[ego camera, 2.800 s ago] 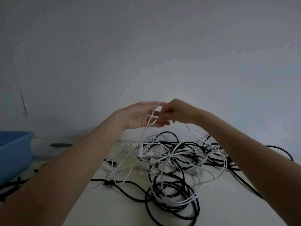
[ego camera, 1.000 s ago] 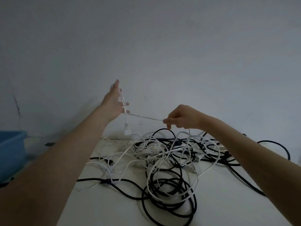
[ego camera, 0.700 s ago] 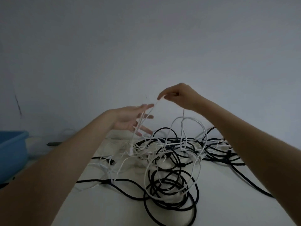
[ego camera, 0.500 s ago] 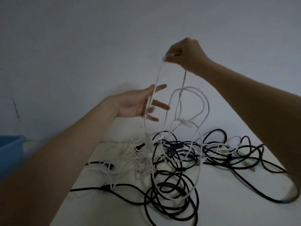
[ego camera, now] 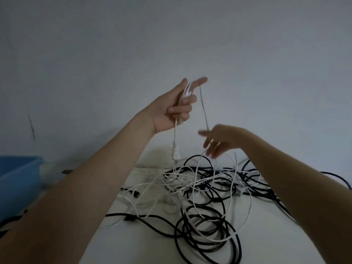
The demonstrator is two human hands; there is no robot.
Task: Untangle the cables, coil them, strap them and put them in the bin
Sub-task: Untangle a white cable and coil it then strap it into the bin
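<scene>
A tangle of black and white cables (ego camera: 202, 189) lies on the white table (ego camera: 133, 242). My left hand (ego camera: 174, 107) is raised above the pile and grips loops of a white cable (ego camera: 203, 109); its plug end (ego camera: 175, 151) hangs below the hand. From the left forefinger a strand of that cable drops to my right hand (ego camera: 219, 140), which is lower and to the right, fingers spread and blurred, with the strand running between them. The cable goes on down into the pile.
A blue bin (ego camera: 17, 180) stands at the left edge of the table. A grey wall (ego camera: 190, 44) rises right behind the table. Black cable ends trail off the table at the far right (ego camera: 341, 180) and bottom left (ego camera: 7, 221).
My right hand has dropped from high above the pile to below my left hand. My left hand has risen and closed its fingers round gathered loops of the white cable.
</scene>
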